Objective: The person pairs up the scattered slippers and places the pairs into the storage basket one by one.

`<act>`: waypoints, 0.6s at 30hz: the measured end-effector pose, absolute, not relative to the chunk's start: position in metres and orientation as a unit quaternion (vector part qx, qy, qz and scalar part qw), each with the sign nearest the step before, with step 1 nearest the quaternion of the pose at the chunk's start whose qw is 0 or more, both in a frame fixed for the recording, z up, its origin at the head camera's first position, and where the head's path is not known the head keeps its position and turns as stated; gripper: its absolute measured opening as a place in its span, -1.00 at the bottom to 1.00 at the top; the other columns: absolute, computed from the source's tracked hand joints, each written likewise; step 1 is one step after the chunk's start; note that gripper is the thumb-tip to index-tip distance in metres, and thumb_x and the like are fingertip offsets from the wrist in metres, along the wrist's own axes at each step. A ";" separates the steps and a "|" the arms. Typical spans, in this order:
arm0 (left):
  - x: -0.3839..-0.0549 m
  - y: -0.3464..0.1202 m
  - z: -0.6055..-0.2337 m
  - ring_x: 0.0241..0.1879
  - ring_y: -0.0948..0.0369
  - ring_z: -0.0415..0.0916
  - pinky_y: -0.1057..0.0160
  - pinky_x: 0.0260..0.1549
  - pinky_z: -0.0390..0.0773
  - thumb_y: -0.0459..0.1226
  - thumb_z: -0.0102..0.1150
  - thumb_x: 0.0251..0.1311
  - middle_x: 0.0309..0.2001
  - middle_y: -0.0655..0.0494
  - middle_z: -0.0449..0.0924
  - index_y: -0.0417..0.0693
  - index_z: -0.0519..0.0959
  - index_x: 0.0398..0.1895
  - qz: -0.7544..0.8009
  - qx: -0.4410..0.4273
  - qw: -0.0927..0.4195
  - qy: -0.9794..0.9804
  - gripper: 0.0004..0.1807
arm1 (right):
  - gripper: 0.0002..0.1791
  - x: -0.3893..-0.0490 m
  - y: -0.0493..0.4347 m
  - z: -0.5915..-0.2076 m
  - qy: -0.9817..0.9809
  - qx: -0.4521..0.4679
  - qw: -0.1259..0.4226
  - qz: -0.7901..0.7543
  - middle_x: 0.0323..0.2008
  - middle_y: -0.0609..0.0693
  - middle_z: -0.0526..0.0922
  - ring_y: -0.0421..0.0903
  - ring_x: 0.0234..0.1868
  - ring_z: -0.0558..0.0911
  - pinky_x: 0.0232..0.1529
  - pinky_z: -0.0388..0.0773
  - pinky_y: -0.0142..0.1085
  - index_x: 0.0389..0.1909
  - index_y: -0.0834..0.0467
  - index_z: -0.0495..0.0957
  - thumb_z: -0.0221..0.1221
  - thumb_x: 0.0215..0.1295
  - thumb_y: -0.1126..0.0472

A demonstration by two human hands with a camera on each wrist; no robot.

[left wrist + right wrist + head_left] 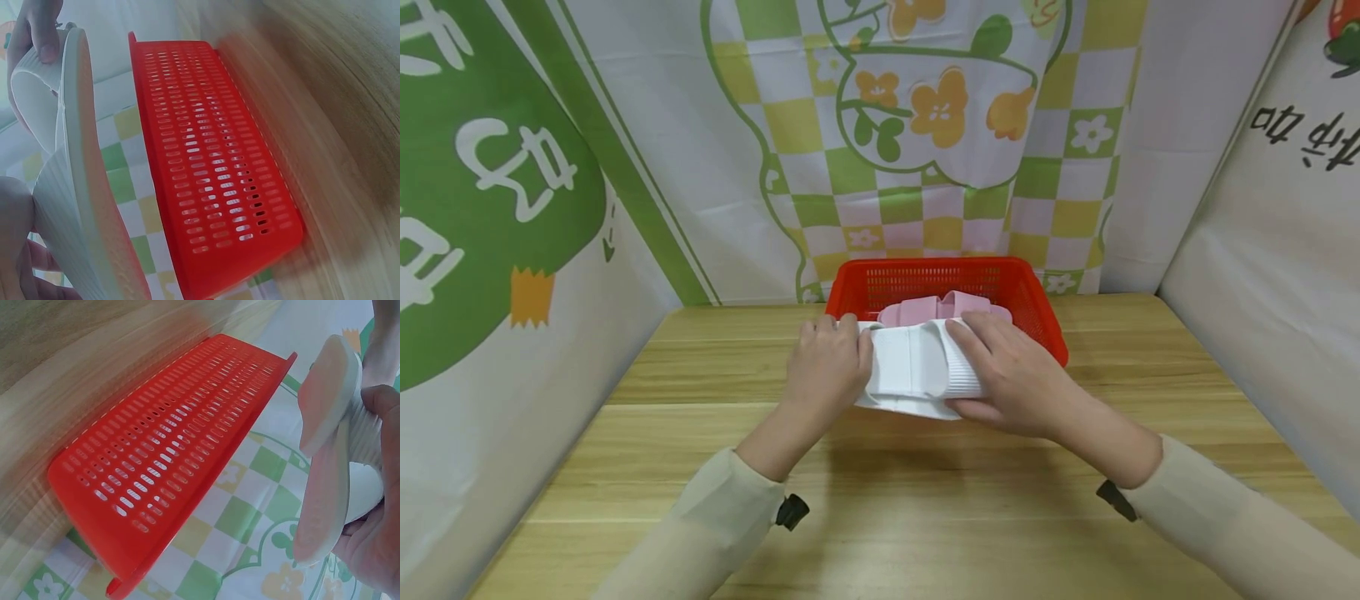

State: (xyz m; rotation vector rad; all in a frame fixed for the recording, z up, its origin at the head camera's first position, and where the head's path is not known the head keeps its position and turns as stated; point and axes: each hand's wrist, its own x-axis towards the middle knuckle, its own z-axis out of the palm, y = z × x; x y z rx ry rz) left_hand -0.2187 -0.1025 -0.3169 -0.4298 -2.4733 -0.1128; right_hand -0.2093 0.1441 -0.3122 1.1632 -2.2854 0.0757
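A pair of white slippers (895,358) with ribbed straps is held up in front of the red basket (1052,321), overlapping its near side in the head view. My left hand (827,362) grips the left end, fingers over the strap. At the other end, my right hand (1018,375) holds the ribbed strap with the thumb below. In the right wrist view the soles of two white slippers (325,494) show, partly overlapping. Pink slippers (917,311) lie inside the basket behind them.
The basket stands on a wood-grain table (730,367) near its back edge. Behind it hangs a checked, flower-printed cloth (917,200). Printed white cloth walls (1285,275) close off both sides.
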 end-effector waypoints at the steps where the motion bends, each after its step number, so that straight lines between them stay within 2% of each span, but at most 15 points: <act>1: -0.219 -0.102 -0.317 -0.63 0.09 0.19 0.20 -0.58 0.23 -0.17 -0.25 0.19 -0.71 0.02 0.21 -0.11 0.26 -0.70 -0.042 -0.160 0.305 -0.938 -0.66 | -0.13 -0.210 0.144 -0.312 -0.854 0.435 0.285 0.029 0.03 0.18 0.32 0.06 -0.03 0.32 -0.08 0.41 -0.16 0.16 0.32 0.19 0.19 -0.07 -0.16; 9: -0.218 -0.097 -0.314 -0.56 0.06 0.26 0.17 -0.56 0.32 -0.13 -0.22 0.19 -0.63 -0.06 0.33 -0.15 0.35 -0.64 -0.043 -0.139 0.283 -0.948 -0.65 | -0.13 -0.211 0.140 -0.312 -0.848 0.436 0.300 0.026 0.01 0.19 0.34 0.07 -0.07 0.35 -0.08 0.40 -0.15 0.13 0.32 0.22 0.22 -0.13 -0.14; 18: -0.221 -0.092 -0.315 -0.62 -0.04 0.32 0.12 -0.63 0.33 -0.16 -0.19 0.16 -0.66 -0.14 0.39 -0.21 0.39 -0.67 -0.020 -0.150 0.324 -0.934 -0.63 | -0.15 -0.213 0.136 -0.312 -0.844 0.436 0.313 0.010 -0.04 0.21 0.36 0.08 -0.14 0.38 -0.17 0.42 -0.14 0.09 0.32 0.26 0.21 -0.15 -0.15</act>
